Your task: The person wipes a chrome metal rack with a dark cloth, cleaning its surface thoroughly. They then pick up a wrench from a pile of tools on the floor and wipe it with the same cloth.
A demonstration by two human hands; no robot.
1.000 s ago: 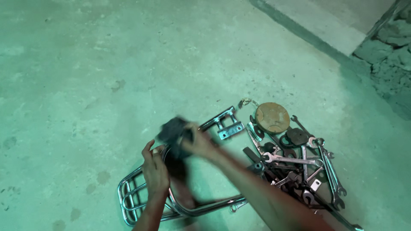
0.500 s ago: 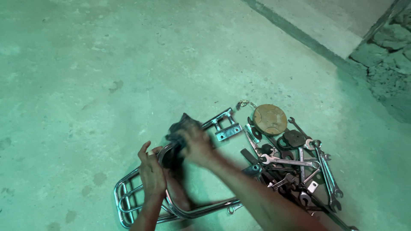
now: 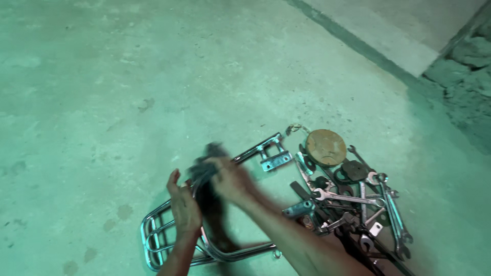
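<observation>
- Head view: the left hand [image 3: 183, 207] is lying with fingers loosely curled over the chrome rack [image 3: 153, 240], which is resting on the concrete floor [image 3: 102, 102].
- The right hand [image 3: 231, 179] is closing its fingers round a dark rag [image 3: 204, 166] and pressing it against the rack's upper tube; the hand is blurred.
- A pile of wrenches [image 3: 358, 204] is lying just right, beside a round rusty disc [image 3: 326, 147].

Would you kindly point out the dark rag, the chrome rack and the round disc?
rag [image 3: 210, 199], head view, its hanging dark middle.
rack [image 3: 153, 237], head view, its barred end.
disc [image 3: 326, 147], head view, its flat face.
</observation>
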